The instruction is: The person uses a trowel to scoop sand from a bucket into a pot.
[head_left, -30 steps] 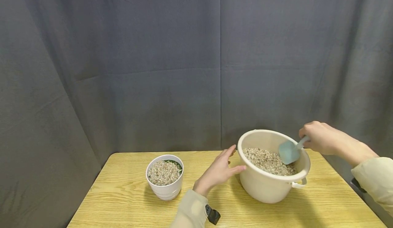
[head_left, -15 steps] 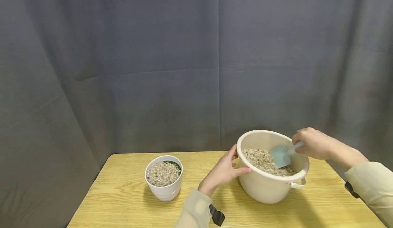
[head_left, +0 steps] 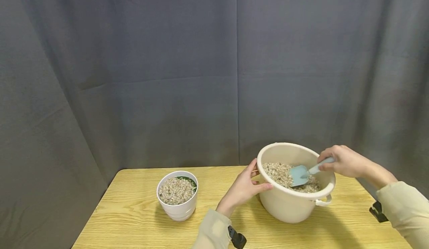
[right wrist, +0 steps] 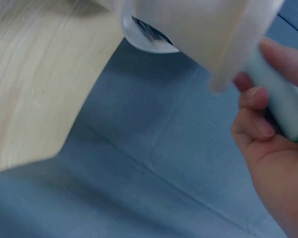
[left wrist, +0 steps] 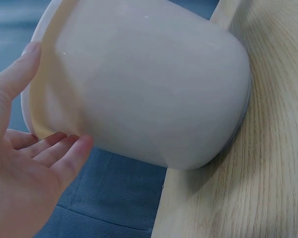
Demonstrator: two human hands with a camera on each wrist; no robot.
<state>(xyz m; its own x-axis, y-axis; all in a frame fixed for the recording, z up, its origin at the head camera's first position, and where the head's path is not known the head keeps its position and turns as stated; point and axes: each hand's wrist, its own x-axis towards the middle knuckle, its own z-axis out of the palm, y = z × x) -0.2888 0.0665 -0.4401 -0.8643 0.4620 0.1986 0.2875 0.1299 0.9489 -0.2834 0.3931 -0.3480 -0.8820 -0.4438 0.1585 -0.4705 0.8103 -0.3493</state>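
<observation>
My right hand (head_left: 346, 162) grips the handle of a light blue scoop (head_left: 299, 175) inside a cream bucket (head_left: 288, 206). The scoop's blade lies in a grainy, gravel-like mix (head_left: 277, 171), and its lower edge is partly buried. In the right wrist view, curled fingers hold the scoop's handle (right wrist: 280, 101) beside the bucket's rim. My left hand (head_left: 242, 189) touches the bucket's left side near the rim, with thumb and fingers spread apart. The left wrist view shows its fingertips (left wrist: 79, 148) against the outer wall. A white pot (head_left: 181, 210) holds the same sort of grains, with some green at its back edge.
The bucket and pot stand apart on a light wooden table (head_left: 134, 208). A white handle (head_left: 323, 201) hangs at the bucket's right front. Grey curtains (head_left: 174, 74) surround the table's back and left. A dark strap device (head_left: 237, 238) sits on the left wrist.
My right hand has moved left and downward, bringing the scoop from the bucket's right wall into the grains and tilting it flatter. My left hand has come against the rim.
</observation>
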